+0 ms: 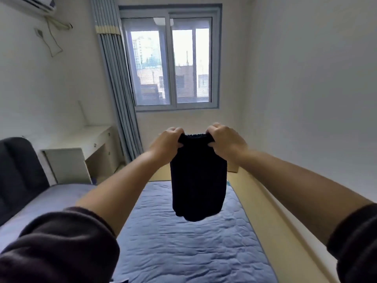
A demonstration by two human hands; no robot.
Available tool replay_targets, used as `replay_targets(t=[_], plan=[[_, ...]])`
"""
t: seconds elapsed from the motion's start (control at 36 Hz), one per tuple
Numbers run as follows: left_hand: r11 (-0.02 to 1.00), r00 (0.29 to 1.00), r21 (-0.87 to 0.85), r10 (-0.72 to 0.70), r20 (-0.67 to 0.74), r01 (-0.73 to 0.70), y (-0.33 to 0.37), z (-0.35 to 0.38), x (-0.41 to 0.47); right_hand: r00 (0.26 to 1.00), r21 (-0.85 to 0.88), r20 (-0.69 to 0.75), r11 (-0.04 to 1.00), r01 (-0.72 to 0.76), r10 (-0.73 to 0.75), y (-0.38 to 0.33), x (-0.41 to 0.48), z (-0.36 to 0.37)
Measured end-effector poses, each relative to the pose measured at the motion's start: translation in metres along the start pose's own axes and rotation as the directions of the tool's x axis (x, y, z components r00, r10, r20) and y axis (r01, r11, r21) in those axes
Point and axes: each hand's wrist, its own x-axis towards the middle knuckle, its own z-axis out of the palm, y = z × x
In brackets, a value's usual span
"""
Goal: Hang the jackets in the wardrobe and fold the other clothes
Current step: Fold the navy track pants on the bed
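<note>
A dark navy, nearly black knitted garment [199, 188] hangs in the air above the bed, its ribbed top edge stretched between my two hands. My left hand [167, 142] grips the left end of that edge with curled fingers. My right hand [225, 139] grips the right end the same way. Both arms are stretched out in front of me at about chest height. The cloth drops straight down, and its lower end floats a little above the blue quilted bed cover [183, 242]. No wardrobe or jacket is in view.
The bed runs away from me with a pale wooden side rail [271, 205] on the right against the white wall. A dark padded headboard [18, 166] and a white desk [81, 148] stand at the left. A window [170, 64] with a blue curtain [116, 82] faces me.
</note>
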Motion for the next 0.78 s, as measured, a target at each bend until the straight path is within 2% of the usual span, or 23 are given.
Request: replay_targets(t=[0.08, 0.14, 0.22, 0.31, 0.33, 0.36, 0.42, 0.44, 0.47, 0.5, 0.58, 0.61, 0.72, 0.78], plan=[[0.996, 0.997, -0.075, -0.035, 0.063, 0.04, -0.004, 0.036, -0.043, 0.99, 0.027, 0.138, 1.0, 0.005, -0.008, 0.001, -0.038, 0.028], [0.993, 0.995, -0.103, -0.047, 0.093, 0.056, -0.004, 0.051, -0.066, 0.984, 0.037, 0.175, 0.999, 0.009, -0.015, 0.003, -0.057, 0.041], [0.983, 0.996, -0.166, -0.078, 0.048, 0.084, -0.003, 0.05, -0.078, 0.988, 0.16, 0.149, 0.987, 0.006, -0.03, 0.004, -0.065, 0.04], [0.918, 0.986, -0.376, -0.159, -0.054, 0.128, -0.002, 0.028, -0.075, 0.999, 0.367, 0.046, 0.93, -0.023, 0.007, 0.0, -0.059, 0.02], [0.852, 0.975, -0.504, -0.207, -0.078, 0.141, -0.001, 0.019, -0.076, 0.999, 0.476, 0.027, 0.878, -0.055, 0.047, -0.002, -0.059, 0.013], [0.747, 0.961, -0.648, -0.263, -0.082, 0.149, 0.002, 0.011, -0.078, 0.995, 0.616, 0.032, 0.781, -0.097, 0.099, -0.005, -0.061, 0.008], [0.502, 0.937, -0.852, -0.347, -0.044, 0.146, 0.012, 0.003, -0.085, 0.975, 0.872, 0.129, 0.448, -0.198, 0.181, -0.015, -0.069, 0.005], [0.413, 0.927, -0.9, -0.375, -0.028, 0.14, 0.018, 0.002, -0.088, 0.961, 0.929, 0.196, 0.278, -0.245, 0.193, -0.019, -0.074, 0.008], [0.344, 0.919, -0.93, -0.393, -0.015, 0.131, 0.022, 0.004, -0.091, 0.949, 0.945, 0.241, 0.175, -0.277, 0.201, -0.021, -0.079, 0.013], [0.29, 0.913, -0.948, -0.407, -0.001, 0.129, 0.025, 0.007, -0.095, 0.941, 0.946, 0.262, 0.133, -0.294, 0.216, -0.023, -0.083, 0.019], [0.22, 0.909, -0.963, -0.414, 0.05, 0.153, 0.029, 0.02, -0.112, 0.932, 0.955, 0.212, 0.143, -0.262, 0.294, -0.026, -0.094, 0.029], [0.232, 0.914, -0.958, -0.4, 0.066, 0.171, 0.03, 0.024, -0.119, 0.931, 0.96, 0.187, 0.143, -0.241, 0.314, -0.027, -0.095, 0.031], [0.403, 0.93, -0.872, -0.342, 0.138, 0.278, 0.033, 0.045, -0.147, 0.928, 0.968, 0.106, 0.175, -0.178, 0.358, -0.036, -0.095, 0.027], [0.405, 0.903, -0.855, -0.403, 0.152, 0.325, 0.031, 0.054, -0.157, 0.928, 0.964, 0.071, 0.212, -0.158, 0.367, -0.038, -0.091, 0.021]])
